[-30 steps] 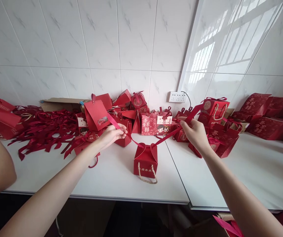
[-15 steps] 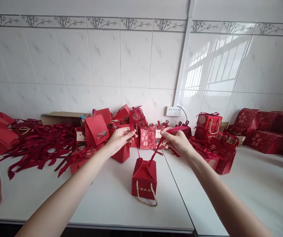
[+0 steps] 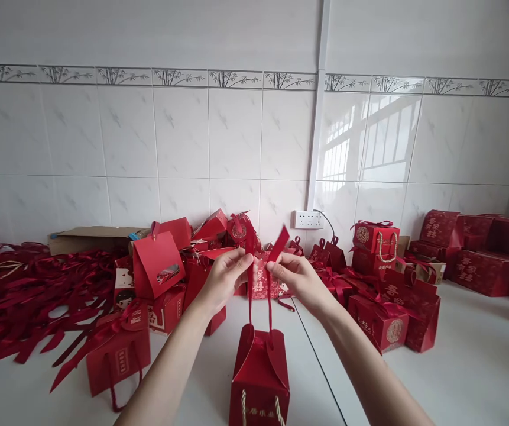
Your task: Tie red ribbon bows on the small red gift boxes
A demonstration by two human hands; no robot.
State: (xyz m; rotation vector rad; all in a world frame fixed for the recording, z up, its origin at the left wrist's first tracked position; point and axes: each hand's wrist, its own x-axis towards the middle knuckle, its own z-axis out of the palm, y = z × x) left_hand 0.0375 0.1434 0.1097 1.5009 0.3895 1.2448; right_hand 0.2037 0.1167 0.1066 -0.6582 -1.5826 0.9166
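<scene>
A: What differs from a second back?
B: The hands have closed in. Left hand and right hand were spread wide, with the red ribbon stretched in a shallow V. Now they nearly touch above the gift box, and both strands run straight up from its top flaps
A: Grip?
B: The fingers of each hand are pinched shut on one strand. A loose end pokes up above the right hand
A: Box position?
B: Upright on the white desk, directly below the hands, rope handle towards the camera
A: Reading?
B: Ribbon looks threaded and gathered, with no crossing or knot visible yet
</scene>
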